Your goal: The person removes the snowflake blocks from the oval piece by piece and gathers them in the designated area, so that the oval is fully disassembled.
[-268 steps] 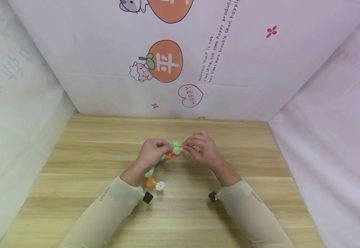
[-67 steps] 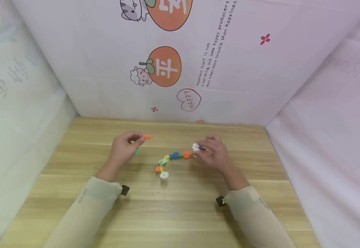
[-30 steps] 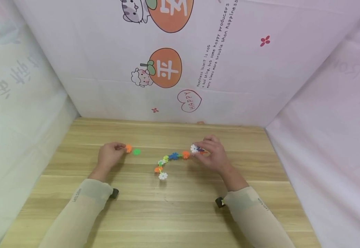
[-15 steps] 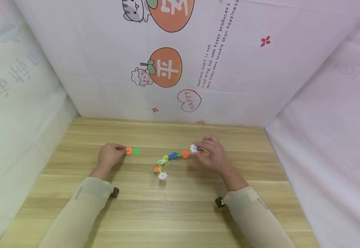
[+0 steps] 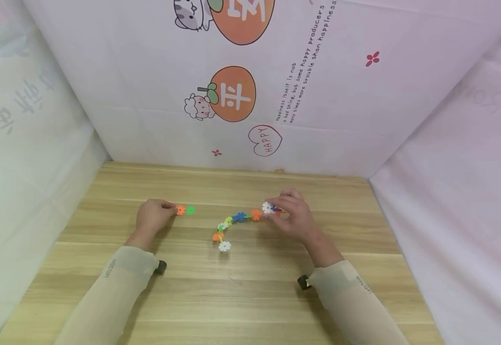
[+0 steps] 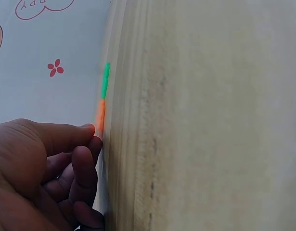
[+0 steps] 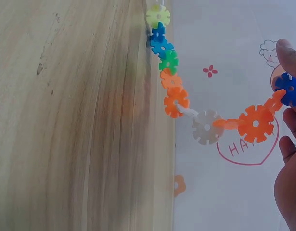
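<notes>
A curved chain of plastic snowflake pieces [image 5: 233,221] lies on the wooden table [image 5: 250,297], ending near me in a white piece [image 5: 224,246]. My right hand [image 5: 276,209] pinches the chain's far end and holds it a little above the wood. In the right wrist view its fingers [image 7: 288,72] grip a blue piece [image 7: 287,89], with orange [image 7: 256,123] and pale [image 7: 207,127] pieces hanging from it. My left hand [image 5: 171,209] rests to the left, its thumb and forefinger [image 6: 90,130] on the edge of a loose orange piece [image 5: 180,210]. That piece lies beside a green piece [image 5: 190,210].
White printed sheets wall the table in at the back [image 5: 250,120], the left [image 5: 26,143] and the right [image 5: 457,191]. A small orange bit [image 5: 279,170] lies at the foot of the back sheet. Black wrist cameras [image 5: 160,267] sit on both sleeves.
Both hands earlier held the chain together. The left hand came away to the left with an orange and a green piece; over the last second the orange piece settled beside the green one.
</notes>
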{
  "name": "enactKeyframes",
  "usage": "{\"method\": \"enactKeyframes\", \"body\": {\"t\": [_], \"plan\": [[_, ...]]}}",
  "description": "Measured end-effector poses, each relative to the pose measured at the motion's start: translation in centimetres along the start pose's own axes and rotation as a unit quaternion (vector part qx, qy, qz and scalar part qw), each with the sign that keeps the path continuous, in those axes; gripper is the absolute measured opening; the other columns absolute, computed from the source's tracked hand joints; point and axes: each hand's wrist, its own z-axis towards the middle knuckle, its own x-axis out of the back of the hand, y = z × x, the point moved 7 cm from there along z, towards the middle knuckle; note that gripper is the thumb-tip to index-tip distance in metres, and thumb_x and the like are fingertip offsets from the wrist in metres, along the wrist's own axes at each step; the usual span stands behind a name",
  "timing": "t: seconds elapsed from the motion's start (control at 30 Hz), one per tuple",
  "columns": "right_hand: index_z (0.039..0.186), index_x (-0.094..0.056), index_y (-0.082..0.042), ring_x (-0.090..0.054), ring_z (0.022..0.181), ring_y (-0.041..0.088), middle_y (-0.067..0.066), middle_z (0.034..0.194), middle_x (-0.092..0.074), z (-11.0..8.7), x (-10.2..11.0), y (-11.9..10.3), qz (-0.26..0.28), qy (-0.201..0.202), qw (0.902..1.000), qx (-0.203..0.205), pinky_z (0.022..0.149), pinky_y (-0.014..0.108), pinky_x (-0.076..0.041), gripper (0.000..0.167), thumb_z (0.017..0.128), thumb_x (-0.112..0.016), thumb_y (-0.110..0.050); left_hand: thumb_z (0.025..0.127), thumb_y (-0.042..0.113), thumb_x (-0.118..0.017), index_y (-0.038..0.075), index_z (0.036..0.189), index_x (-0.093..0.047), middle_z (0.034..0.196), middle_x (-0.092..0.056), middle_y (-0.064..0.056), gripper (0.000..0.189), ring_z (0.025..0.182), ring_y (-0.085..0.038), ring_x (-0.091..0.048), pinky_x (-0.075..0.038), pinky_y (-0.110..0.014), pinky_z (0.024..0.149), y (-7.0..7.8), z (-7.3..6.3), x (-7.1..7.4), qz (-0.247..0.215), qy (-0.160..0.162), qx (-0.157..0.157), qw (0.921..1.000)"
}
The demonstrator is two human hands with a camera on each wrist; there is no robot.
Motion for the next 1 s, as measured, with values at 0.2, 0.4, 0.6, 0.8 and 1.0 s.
{"method": "enactKeyframes", "body": {"t": [0.2, 0.4, 0.6, 0.8, 1.0], "plan": [[0.109, -0.079, -0.004, -0.054, 0.094, 0.022, 0.001, 0.093, -0.078, -0.1, -0.3, 0.2, -0.008, -0.007, 0.9999, -0.003, 0.088, 0.041, -0.040, 0.038, 0.075, -0.094, -0.016, 0.100, 0.032, -0.066, 0.008, 0.112, -0.080, 0.122, -0.074, -0.015, 0.031, 0.120, -0.042, -0.063, -0.051, -0.055, 0.098, 0.0, -0.1, -0.1, 0.001, -0.002, -0.004, 1.0000], [0.109, -0.079, -0.004, -0.054, 0.094, 0.023, 0.002, 0.094, -0.078, 0.0, -0.3, 0.0, -0.009, -0.006, 0.9999, 0.004, 0.088, 0.043, -0.040, 0.042, 0.071, -0.096, -0.011, 0.100, 0.030, -0.066, 0.008, 0.111, -0.080, 0.120, -0.074, -0.015, 0.029, 0.121, -0.042, -0.063, -0.049, -0.057, 0.101, 0.6, -0.2, -0.4, -0.019, -0.001, -0.022, 0.9996], [0.108, -0.079, -0.004, -0.054, 0.093, 0.024, 0.002, 0.093, -0.078, 0.1, -0.4, -0.3, -0.006, -0.002, 0.9999, 0.011, 0.088, 0.042, -0.039, 0.040, 0.073, -0.094, -0.014, 0.097, 0.031, -0.071, 0.008, 0.106, -0.081, 0.109, -0.078, -0.012, 0.026, 0.110, -0.037, -0.069, -0.052, -0.053, 0.096, 2.9, -0.5, -0.6, -0.051, 0.019, -0.073, 0.9958], [0.110, -0.079, -0.005, -0.054, 0.094, 0.024, 0.000, 0.092, -0.077, 0.2, -0.6, -0.6, -0.005, -0.005, 0.9999, 0.010, 0.088, 0.043, -0.039, 0.039, 0.076, -0.093, -0.019, 0.096, 0.031, -0.074, 0.011, 0.105, -0.080, 0.102, -0.078, -0.008, 0.022, 0.095, -0.027, -0.073, -0.058, -0.046, 0.083, 5.8, -1.3, -1.2, -0.080, 0.002, -0.107, 0.9910], [0.110, -0.079, -0.007, -0.054, 0.096, 0.023, -0.001, 0.095, -0.077, 0.2, -0.7, -1.0, -0.010, -0.014, 0.9998, 0.006, 0.091, 0.044, -0.039, 0.040, 0.075, -0.094, -0.018, 0.096, 0.033, -0.075, 0.014, 0.105, -0.080, 0.096, -0.078, -0.002, 0.022, 0.085, -0.019, -0.072, -0.058, -0.039, 0.074, 8.4, -2.4, -2.2, -0.114, -0.030, -0.119, 0.9859]]}}
